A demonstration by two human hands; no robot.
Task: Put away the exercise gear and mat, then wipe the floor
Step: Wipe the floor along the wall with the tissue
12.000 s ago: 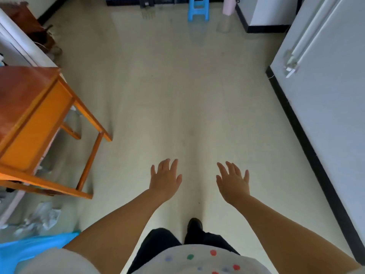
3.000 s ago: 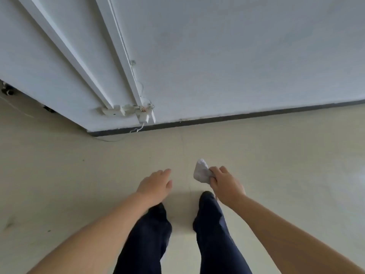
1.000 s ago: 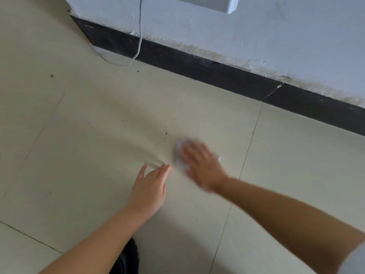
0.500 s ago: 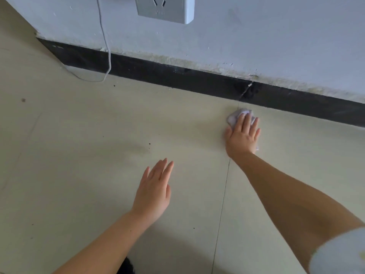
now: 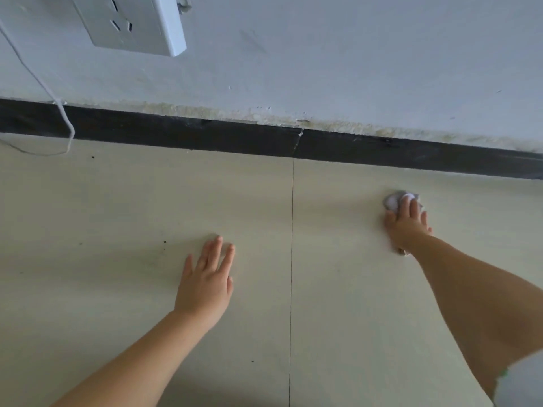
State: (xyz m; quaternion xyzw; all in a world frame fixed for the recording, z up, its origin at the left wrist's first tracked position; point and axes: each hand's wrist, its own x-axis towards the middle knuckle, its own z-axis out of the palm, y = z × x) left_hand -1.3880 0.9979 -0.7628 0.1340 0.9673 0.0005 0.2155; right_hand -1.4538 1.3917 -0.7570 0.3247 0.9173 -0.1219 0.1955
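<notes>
I look down at a pale tiled floor [image 5: 147, 207] beside a wall. My right hand [image 5: 407, 226] presses a small crumpled white cloth [image 5: 392, 201] flat onto the floor, a short way in front of the black skirting board [image 5: 205, 136]. Most of the cloth is hidden under my fingers. My left hand [image 5: 207, 284] lies flat on the floor with fingers apart and holds nothing. No exercise gear or mat is in view.
A white wall socket [image 5: 132, 23] sits low on the wall at the upper left. A thin white cable [image 5: 63, 113] hangs from there and loops on the floor. A tile joint [image 5: 292, 259] runs between my hands. Small dark specks dot the floor at left.
My right hand has slid the cloth to the right along the floor, past the tile joint. My left hand has come down flat on the floor.
</notes>
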